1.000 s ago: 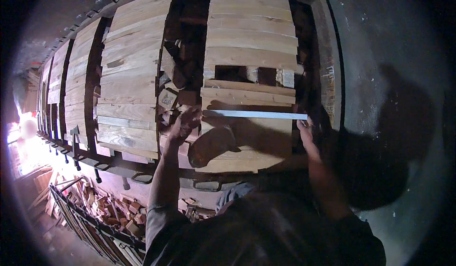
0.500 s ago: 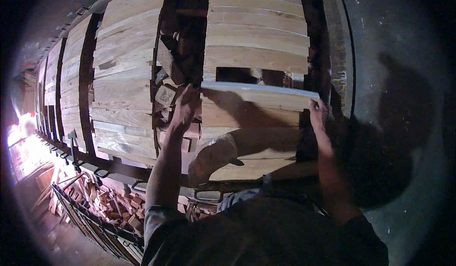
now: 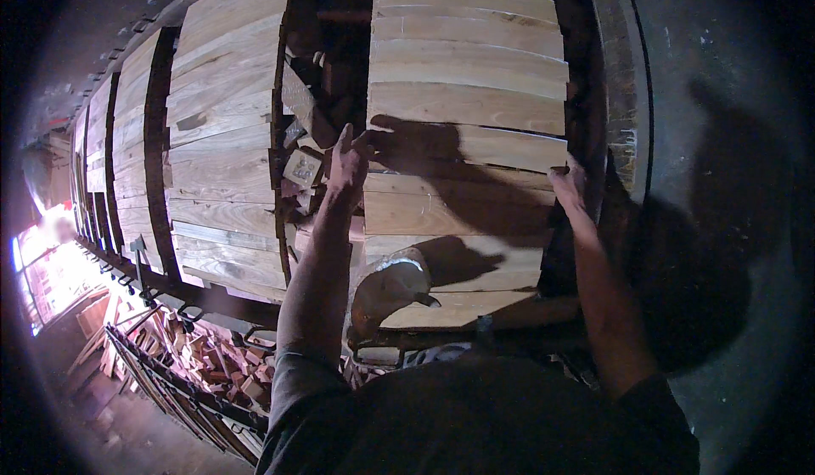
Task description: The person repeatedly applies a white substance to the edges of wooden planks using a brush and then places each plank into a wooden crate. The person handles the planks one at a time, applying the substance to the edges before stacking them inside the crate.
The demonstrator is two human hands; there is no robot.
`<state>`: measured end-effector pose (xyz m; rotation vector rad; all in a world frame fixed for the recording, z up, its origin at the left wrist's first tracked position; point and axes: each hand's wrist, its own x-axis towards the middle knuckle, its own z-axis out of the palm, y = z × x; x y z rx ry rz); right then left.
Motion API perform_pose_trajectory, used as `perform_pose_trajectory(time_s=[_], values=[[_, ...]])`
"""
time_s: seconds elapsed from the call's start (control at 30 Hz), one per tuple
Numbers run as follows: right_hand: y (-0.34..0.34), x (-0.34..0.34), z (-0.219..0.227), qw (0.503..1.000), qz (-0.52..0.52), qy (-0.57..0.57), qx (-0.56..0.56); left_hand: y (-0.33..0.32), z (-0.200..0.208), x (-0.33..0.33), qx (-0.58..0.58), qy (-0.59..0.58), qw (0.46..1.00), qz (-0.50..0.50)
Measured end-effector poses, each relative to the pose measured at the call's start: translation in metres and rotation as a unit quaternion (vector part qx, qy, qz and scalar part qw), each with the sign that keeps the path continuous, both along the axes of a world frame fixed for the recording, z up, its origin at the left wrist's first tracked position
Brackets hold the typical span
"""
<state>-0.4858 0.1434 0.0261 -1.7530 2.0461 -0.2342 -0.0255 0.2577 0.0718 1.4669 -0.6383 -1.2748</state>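
Note:
A pale wooden board (image 3: 501,147) lies flat in a row of boards, with thin dark gaps along its edges. My left hand (image 3: 349,168) is at its left end, fingers apart, one pointing away from me. At the opposite end, my right hand (image 3: 569,183) has its fingers curled against the board's corner. Shadows of my arm and hand fall across this board and the ones nearer me. Close to my body, a rounded greyish thing with a pale rim and a dark tab (image 3: 389,292) rests over the nearest boards; its kind is unclear.
Another board panel (image 3: 225,135) stands to the left, with more beyond it. Wood offcuts (image 3: 303,167) lie in the dark gap between panels. A metal frame with hooks (image 3: 191,309) runs along the near side, above a bin of scrap wood (image 3: 216,360). A grey floor (image 3: 722,67) stretches right.
The board has gone from tilted up on edge to lying flat, covering the dark opening beyond it. My left hand's fingers have spread; both hands stay near its ends.

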Motion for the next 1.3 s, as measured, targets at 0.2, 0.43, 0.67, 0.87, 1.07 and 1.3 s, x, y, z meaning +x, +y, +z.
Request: perform_pose_trajectory(time_s=[0.2, 0.43, 0.67, 0.87, 1.07, 1.3], values=[[-0.007, 0.016, 0.029, 0.969, -0.014, -0.241, 0.045, -0.001, -0.024, 0.011, 0.037, 0.072, 0.996, 0.034], [0.005, 0.032, 0.049, 0.955, -0.012, -0.294, 0.047, -0.001, 0.03, -0.003, 0.036, 0.097, 0.994, 0.034], [0.009, 0.007, 0.001, 0.979, 0.003, -0.202, -0.005, 0.007, -0.054, 0.02, 0.044, 0.027, 0.999, 0.009], [0.044, -0.059, -0.018, 0.886, -0.044, -0.46, 0.024, 0.018, 0.004, 0.0, 0.018, -0.009, 0.999, -0.032], [0.064, -0.052, -0.031, 0.817, -0.103, -0.558, 0.105, 0.045, 0.009, 0.008, -0.018, -0.005, 0.999, -0.036], [0.071, 0.023, 0.077, 0.898, -0.256, -0.354, 0.049, 0.063, 0.066, 0.006, 0.065, 0.0, 0.998, 0.016]])
